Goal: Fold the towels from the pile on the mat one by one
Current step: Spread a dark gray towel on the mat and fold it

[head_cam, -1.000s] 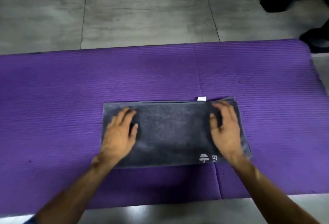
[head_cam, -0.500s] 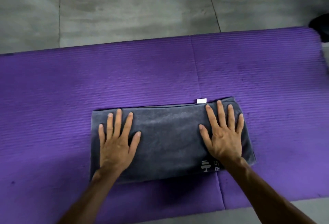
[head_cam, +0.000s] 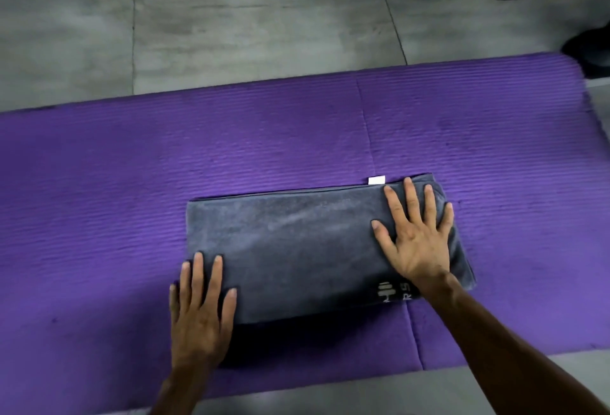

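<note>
Pressing one towel (head_cam: 297,249) flat: two hands, left (head_cam: 199,319), right (head_cam: 416,236).

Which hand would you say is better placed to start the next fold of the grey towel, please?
Probably the left hand: it lies at the towel's near-left corner, while the right hand presses flat inside its right end.
</note>
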A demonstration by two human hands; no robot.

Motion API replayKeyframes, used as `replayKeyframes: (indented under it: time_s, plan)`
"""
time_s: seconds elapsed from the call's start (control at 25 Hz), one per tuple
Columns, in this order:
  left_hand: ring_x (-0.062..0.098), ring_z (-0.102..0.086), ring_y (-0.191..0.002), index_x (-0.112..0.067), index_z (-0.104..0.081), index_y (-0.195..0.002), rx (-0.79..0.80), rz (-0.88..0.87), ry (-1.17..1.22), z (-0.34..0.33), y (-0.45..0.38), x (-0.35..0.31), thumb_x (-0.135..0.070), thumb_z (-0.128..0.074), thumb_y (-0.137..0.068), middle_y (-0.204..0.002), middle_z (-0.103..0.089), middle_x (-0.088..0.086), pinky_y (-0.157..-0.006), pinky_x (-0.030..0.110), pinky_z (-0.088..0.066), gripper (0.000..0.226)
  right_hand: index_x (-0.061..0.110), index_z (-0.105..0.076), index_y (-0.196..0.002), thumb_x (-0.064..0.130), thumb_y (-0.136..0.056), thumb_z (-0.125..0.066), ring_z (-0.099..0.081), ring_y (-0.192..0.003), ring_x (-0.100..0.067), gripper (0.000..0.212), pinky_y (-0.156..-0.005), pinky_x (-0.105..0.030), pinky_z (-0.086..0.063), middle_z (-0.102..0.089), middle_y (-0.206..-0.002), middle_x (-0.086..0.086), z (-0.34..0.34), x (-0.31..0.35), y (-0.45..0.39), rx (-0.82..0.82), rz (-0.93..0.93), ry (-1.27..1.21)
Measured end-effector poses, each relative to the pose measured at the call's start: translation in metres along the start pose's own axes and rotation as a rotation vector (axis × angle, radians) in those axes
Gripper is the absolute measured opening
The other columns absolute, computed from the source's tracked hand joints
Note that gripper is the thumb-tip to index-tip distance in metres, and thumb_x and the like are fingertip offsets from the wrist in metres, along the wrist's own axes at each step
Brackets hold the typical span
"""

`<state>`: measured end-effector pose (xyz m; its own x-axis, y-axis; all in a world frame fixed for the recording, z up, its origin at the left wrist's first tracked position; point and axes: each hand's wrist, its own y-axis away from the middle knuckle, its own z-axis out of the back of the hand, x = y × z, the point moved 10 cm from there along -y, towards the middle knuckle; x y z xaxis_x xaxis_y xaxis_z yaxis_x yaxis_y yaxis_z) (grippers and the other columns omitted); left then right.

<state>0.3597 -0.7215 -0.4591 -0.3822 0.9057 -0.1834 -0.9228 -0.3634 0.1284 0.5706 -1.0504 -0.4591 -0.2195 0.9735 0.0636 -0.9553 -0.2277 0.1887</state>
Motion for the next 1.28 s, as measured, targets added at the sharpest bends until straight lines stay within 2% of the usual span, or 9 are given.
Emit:
replayKeyframes:
  time_s: [0.16,0.32,0.44,0.56,0.68,0.8,0.92,1.04,1.28]
  plan:
    - [0.034,-0.029,-0.142,-0.016,-0.034,-0.149,-0.002,0.122,0.137,0.01,0.014,0.011,-0.054,-0.024,-0.097,-0.157,-0.028,0.014,-0.111,0.054,-0.027,0.065,0.041,0.001,-0.154,0.073,-0.086,-0.009,0.009,-0.15,-0.032,0.075,-0.115,-0.064,0.008,0.005,-0.165,0.003,-0.004,-0.002,-0.002,0.097,-0.002,-0.044]
    - [0.041,-0.053,-0.116,-0.002,-0.046,-0.139,-0.078,0.395,0.433,0.024,0.01,0.025,-0.038,-0.065,-0.08,-0.129,-0.055,0.025,-0.1,0.044,-0.042,0.071,0.019,-0.039,-0.149,0.048,-0.09,-0.03,-0.021,-0.146,-0.037,0.066,-0.117,-0.062,-0.011,-0.027,-0.159,-0.011,0.023,0.03,0.024,-0.121,0.1,-0.058]
    - [0.018,-0.064,-0.08,-0.003,-0.064,-0.102,-0.105,0.745,0.9,0.02,0.013,0.041,0.004,-0.072,-0.077,-0.084,-0.072,0.0,-0.072,0.025,-0.05,0.027,0.015,-0.058,-0.132,0.031,-0.085,-0.045,-0.039,-0.138,-0.034,0.052,-0.113,-0.052,-0.027,-0.045,-0.149,-0.012,0.03,0.096,0.076,-0.222,0.411,-0.235]
    - [0.017,-0.052,-0.067,-0.016,-0.056,-0.072,-0.128,0.912,1.146,0.031,0.011,0.03,0.014,-0.065,-0.077,-0.06,-0.059,-0.005,-0.049,0.013,-0.043,0.032,0.024,-0.063,-0.124,0.025,-0.087,-0.05,-0.058,-0.117,-0.017,0.039,-0.1,-0.041,-0.045,-0.059,-0.133,0.0,0.027,0.138,0.093,0.001,0.367,-0.66]
    - [0.019,-0.053,-0.072,-0.018,-0.051,-0.097,-0.144,0.78,1.191,0.068,0.003,-0.014,0.015,-0.062,-0.078,-0.077,-0.056,0.0,-0.054,0.017,-0.045,0.039,0.038,-0.061,-0.117,0.017,-0.09,-0.066,-0.064,-0.095,0.0,0.035,-0.088,-0.033,-0.054,-0.064,-0.124,0.005,0.04,0.161,0.091,0.352,0.005,-1.36]
    - [0.011,-0.062,-0.091,-0.021,-0.048,-0.123,0.011,0.372,1.13,0.095,-0.004,-0.114,0.012,-0.058,-0.081,-0.104,-0.063,-0.002,-0.076,0.023,-0.052,0.055,0.042,-0.046,-0.137,0.04,-0.08,-0.077,-0.058,-0.113,0.001,0.065,-0.095,-0.023,-0.049,-0.059,-0.13,0.01,0.069,0.174,0.087,0.541,-0.06,-1.567]
    - [0.003,-0.053,-0.12,-0.021,-0.045,-0.138,0.173,-0.081,1.037,0.094,0.006,-0.208,0.006,-0.063,-0.081,-0.131,-0.054,-0.007,-0.102,0.024,-0.046,0.066,0.028,-0.053,-0.128,0.025,-0.081,-0.076,-0.061,-0.11,-0.005,0.053,-0.099,-0.024,-0.048,-0.065,-0.119,0.008,0.08,0.124,0.056,0.306,-0.158,-1.459]
    - [0.005,-0.047,-0.122,-0.026,-0.046,-0.135,0.089,-0.322,0.745,0.081,0.018,-0.221,-0.018,-0.076,-0.076,-0.134,-0.047,-0.011,-0.1,0.023,-0.043,0.067,0.011,-0.065,-0.114,-0.005,-0.083,-0.065,-0.066,-0.1,-0.019,0.035,-0.097,-0.036,-0.051,-0.07,-0.107,-0.006,0.062,0.041,0.033,0.14,-0.392,-1.461]
    - [0.026,-0.055,-0.11,-0.029,-0.039,-0.136,0.129,-0.152,0.112,0.013,0.034,-0.168,-0.044,-0.072,-0.07,-0.128,-0.05,0.001,-0.078,0.041,-0.055,0.075,0.012,-0.063,-0.114,-0.022,-0.083,-0.047,-0.061,-0.083,-0.006,0.048,-0.076,-0.016,-0.051,-0.066,-0.092,0.0,0.038,-0.075,0.044,-0.074,-0.512,-1.424]
